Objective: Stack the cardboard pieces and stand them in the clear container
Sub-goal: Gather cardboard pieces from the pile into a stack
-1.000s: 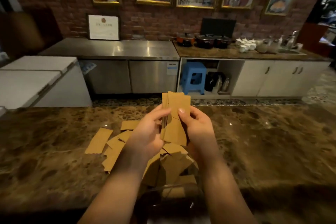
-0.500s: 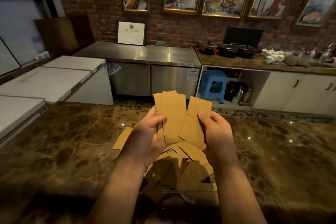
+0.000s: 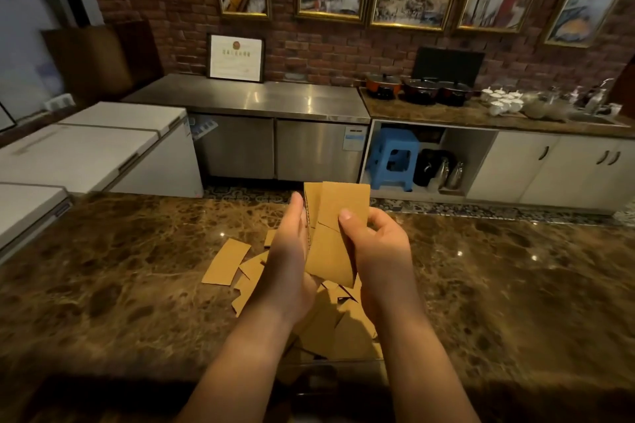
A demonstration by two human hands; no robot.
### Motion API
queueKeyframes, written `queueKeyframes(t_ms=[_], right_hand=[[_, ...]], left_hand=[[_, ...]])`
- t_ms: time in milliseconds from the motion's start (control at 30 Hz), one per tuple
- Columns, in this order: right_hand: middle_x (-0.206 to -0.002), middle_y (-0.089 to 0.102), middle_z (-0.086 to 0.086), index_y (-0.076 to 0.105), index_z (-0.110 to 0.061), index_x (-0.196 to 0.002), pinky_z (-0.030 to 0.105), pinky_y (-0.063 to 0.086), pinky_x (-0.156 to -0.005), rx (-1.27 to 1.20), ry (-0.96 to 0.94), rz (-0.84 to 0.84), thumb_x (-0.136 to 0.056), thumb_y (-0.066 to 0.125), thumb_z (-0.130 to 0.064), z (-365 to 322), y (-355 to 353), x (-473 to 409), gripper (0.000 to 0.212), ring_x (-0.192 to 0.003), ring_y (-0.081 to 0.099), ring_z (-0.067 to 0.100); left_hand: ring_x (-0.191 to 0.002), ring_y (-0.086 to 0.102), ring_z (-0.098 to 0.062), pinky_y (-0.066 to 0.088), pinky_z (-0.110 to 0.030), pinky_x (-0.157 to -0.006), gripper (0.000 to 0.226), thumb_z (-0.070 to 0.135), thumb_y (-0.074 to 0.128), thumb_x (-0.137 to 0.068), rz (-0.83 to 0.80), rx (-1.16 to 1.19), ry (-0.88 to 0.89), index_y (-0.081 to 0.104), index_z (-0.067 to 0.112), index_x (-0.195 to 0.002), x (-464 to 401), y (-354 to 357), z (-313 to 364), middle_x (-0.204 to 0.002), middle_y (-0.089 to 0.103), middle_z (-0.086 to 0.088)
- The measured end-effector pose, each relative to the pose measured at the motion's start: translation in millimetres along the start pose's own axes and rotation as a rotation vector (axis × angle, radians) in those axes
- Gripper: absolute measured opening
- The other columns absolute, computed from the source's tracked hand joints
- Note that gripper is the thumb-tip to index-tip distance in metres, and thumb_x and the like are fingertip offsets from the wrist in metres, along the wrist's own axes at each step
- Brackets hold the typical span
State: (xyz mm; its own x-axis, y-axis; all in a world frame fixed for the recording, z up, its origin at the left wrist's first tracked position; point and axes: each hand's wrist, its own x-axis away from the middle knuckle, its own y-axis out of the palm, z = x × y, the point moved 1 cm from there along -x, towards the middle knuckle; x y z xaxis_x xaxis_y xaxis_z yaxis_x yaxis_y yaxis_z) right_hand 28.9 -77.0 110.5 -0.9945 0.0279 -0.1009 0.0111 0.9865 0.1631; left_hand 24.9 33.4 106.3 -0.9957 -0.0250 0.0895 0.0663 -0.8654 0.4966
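head view, looking down over a brown marble counter [image 3: 481,285]. both hands are raised above it, holding a small stack of cardboard pieces [image 3: 335,233] between them. the left hand [image 3: 292,261] wraps the stack's left edge, its fingers straight up along that edge and the palm under the lower part. the right hand [image 3: 374,251] grips the right side, thumb pressed on the near face about halfway up, the other fingers curled behind. both hands are closed on the stack.

the stack stands on end, its long axis nearly vertical with the top leaning slightly to the right. the pieces are not squared up: one sits higher and a little right, its top edge level, while another peeks out behind at the upper left, and a lower piece slants down to a corner near the right wrist. corrugated edges show along the left side.

below the hands, loose cardboard pieces [image 3: 226,263] lie flat and scattered on the counter, overlapping, with one long strip off to the left pointing up and to the right. nearer the camera, the clear container [image 3: 343,362] sits at the counter's near edge between the forearms, with more tan pieces showing at and behind its rim; how they stand inside i cannot tell.
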Motion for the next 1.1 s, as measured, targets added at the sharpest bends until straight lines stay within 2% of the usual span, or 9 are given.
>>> queueKeyframes(t_ms=[133,267,433,500,600,800,900,1000,1100], right_hand=[[-0.094,0.076,0.001,0.071,-0.020,-0.104,0.041,0.061,-0.077,0.205,-0.113,0.145,-0.093,0.068,-0.033,9.2,-2.6,-2.6,0.017,-0.089,0.072,0.018],[-0.114,0.051,-0.008,0.068,-0.029,-0.113,-0.003,0.033,-0.078,0.600,-0.303,0.255,-0.083,0.070,-0.053,16.6,-6.7,-1.1,0.039,-0.105,0.038,-0.012],[-0.123,0.049,-0.011,0.051,-0.034,-0.130,0.018,0.053,-0.080,0.446,-0.171,0.127,-0.082,0.076,-0.046,27.3,-9.8,-0.8,0.055,-0.098,0.058,-0.003],[-0.123,0.058,-0.010,0.043,-0.035,-0.140,0.024,0.059,-0.082,0.173,-0.032,-0.059,-0.087,0.076,-0.034,32.1,-13.1,-1.4,0.062,-0.100,0.067,0.003],[-0.109,0.071,-0.012,0.056,-0.037,-0.124,0.023,0.059,-0.076,0.152,0.008,-0.246,-0.091,0.071,-0.030,39.7,-20.0,-0.6,0.037,-0.100,0.069,0.004],[-0.097,0.073,-0.013,0.056,-0.040,-0.111,0.016,0.054,-0.057,0.214,0.165,-0.331,-0.093,0.069,-0.033,63.7,-19.8,0.4,0.023,-0.083,0.071,-0.001],[-0.098,0.071,-0.016,0.048,-0.040,-0.123,0.022,0.053,-0.057,0.277,0.299,-0.340,-0.085,0.069,-0.057,64.4,-25.6,-10.8,0.047,-0.076,0.072,-0.002],[-0.107,0.069,-0.014,0.038,-0.034,-0.147,0.023,0.049,-0.063,0.409,0.315,-0.106,-0.076,0.060,-0.079,70.0,-54.8,-35.2,0.087,-0.085,0.073,0.007],[-0.128,0.061,-0.002,0.031,-0.024,-0.154,0.032,0.056,-0.074,0.653,0.444,-0.067,-0.081,0.072,-0.059,93.3,-86.0,-55.3,0.091,-0.102,0.067,0.020]], left_hand=[[-0.100,0.072,-0.006,0.059,-0.024,-0.075,0.031,0.016,0.057,-0.101,-0.127,-0.343,0.233,0.060,0.018,-0.132,7.9,-9.7,-6.6,-0.108,0.077,0.007],[-0.113,0.062,0.005,0.053,-0.014,-0.087,0.072,-0.002,0.079,-0.080,-0.178,-0.552,0.383,0.046,0.031,-0.136,7.1,-21.9,-12.1,-0.125,0.066,0.012],[-0.102,0.030,0.043,0.028,0.010,-0.086,0.061,0.001,0.059,-0.097,-0.157,-0.365,0.154,0.033,0.046,-0.128,7.6,-29.4,-18.3,-0.119,0.046,0.044],[-0.099,0.046,0.036,0.041,0.002,-0.086,0.048,0.006,0.051,-0.102,-0.279,-0.393,0.076,0.037,0.033,-0.140,11.5,-33.2,-20.0,-0.098,0.056,0.055],[-0.106,0.049,0.030,0.043,0.004,-0.076,0.086,0.009,0.081,-0.078,-0.330,-0.290,0.043,0.031,0.037,-0.142,15.9,-45.1,-24.6,-0.109,0.052,0.058],[-0.096,0.065,0.016,0.051,-0.004,-0.069,0.075,-0.012,0.081,-0.069,-0.252,-0.005,-0.154,0.051,0.034,-0.121,9.6,-58.0,-45.9,-0.100,0.073,0.031],[-0.067,0.070,-0.016,0.057,-0.031,-0.052,0.021,0.022,0.064,-0.092,-0.173,0.113,-0.252,0.073,0.026,-0.111,1.6,-60.1,-47.5,-0.087,0.074,-0.001],[-0.060,0.056,-0.025,0.052,-0.035,-0.051,0.036,0.038,0.041,-0.098,-0.071,0.381,-0.369,0.061,0.032,-0.127,-14.7,-78.3,-40.6,-0.092,0.062,-0.017],[-0.069,0.062,-0.028,0.056,-0.038,-0.055,0.032,0.032,0.037,-0.102,-0.030,0.453,-0.301,0.055,0.030,-0.129,-21.2,-87.0,-32.7,-0.103,0.064,-0.021]])
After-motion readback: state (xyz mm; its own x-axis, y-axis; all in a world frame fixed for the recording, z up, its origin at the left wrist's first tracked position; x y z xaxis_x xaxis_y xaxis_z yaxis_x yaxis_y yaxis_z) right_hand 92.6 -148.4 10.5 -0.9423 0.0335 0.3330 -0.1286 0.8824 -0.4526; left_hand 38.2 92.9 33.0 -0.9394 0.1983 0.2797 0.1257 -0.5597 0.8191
